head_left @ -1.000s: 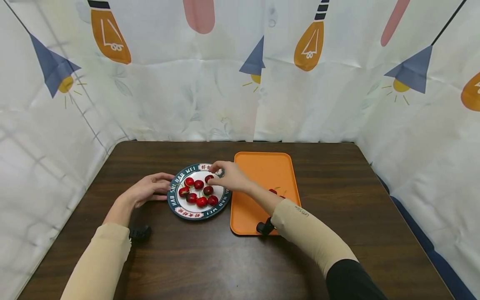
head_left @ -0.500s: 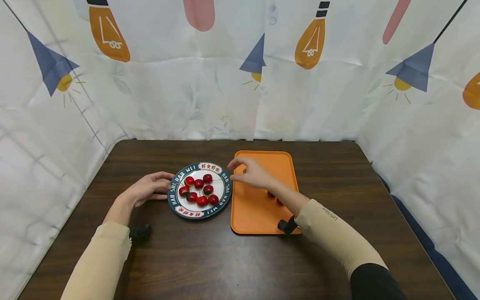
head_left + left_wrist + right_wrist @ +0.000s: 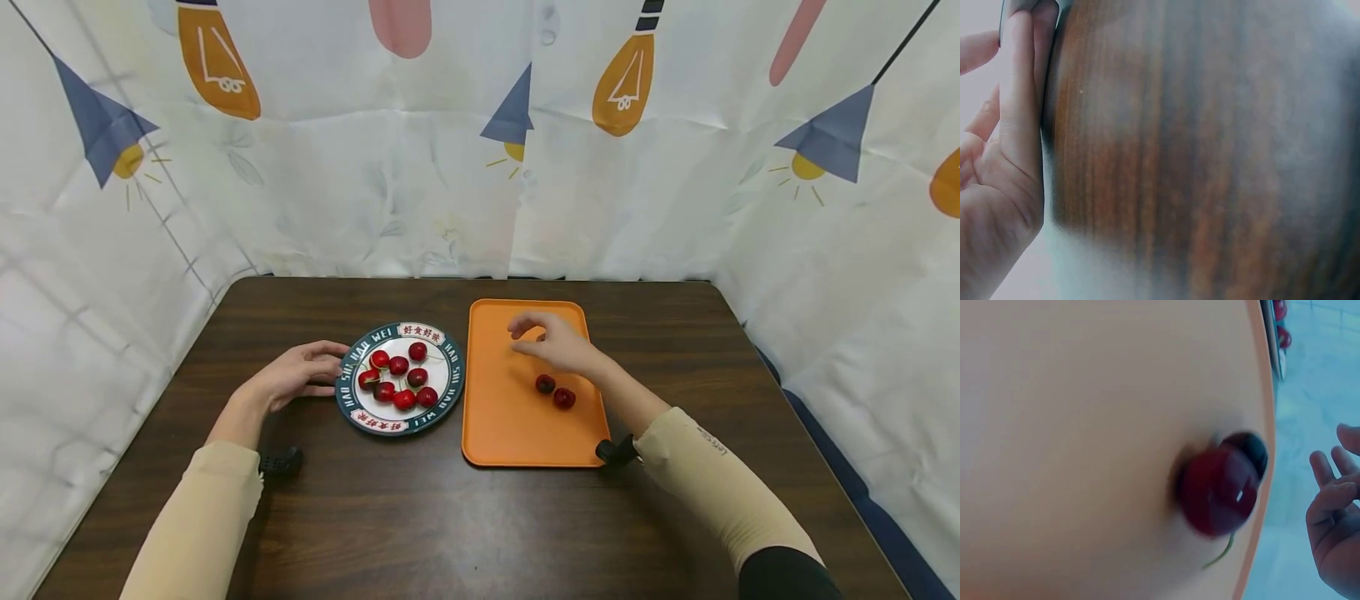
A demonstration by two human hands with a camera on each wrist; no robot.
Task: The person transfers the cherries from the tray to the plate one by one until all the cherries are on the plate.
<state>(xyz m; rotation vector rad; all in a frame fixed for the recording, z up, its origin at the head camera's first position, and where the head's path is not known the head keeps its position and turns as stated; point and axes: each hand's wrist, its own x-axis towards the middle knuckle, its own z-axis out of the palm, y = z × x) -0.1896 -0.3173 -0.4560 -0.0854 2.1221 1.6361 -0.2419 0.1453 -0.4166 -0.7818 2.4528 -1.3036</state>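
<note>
My left hand (image 3: 300,375) rests at the left rim of a round plate (image 3: 456,375), fingers extended and touching its edge. Several red cherries (image 3: 398,366) with green stems lie on the plate's white middle. My right hand (image 3: 558,343) hovers above the orange tray (image 3: 498,433), thumb and fingers apart with nothing between them. On the tray, just nearer than that hand, sit a dark cherry (image 3: 545,384) and a red cherry (image 3: 564,398). The right wrist view shows the red cherry (image 3: 1216,490) close up, partly covering the darker cherry (image 3: 1249,450).
Plate and tray stand side by side on a dark wooden table (image 3: 375,517). A white printed curtain (image 3: 375,200) surrounds the table's back and sides. A black wrist device (image 3: 617,452) is at the right cuff, and another black device (image 3: 281,463) at the left.
My right hand has withdrawn from above the plate's cherries and moved rightward over the tray, uncovering the two cherries there. My left hand has stayed at the plate's rim.
</note>
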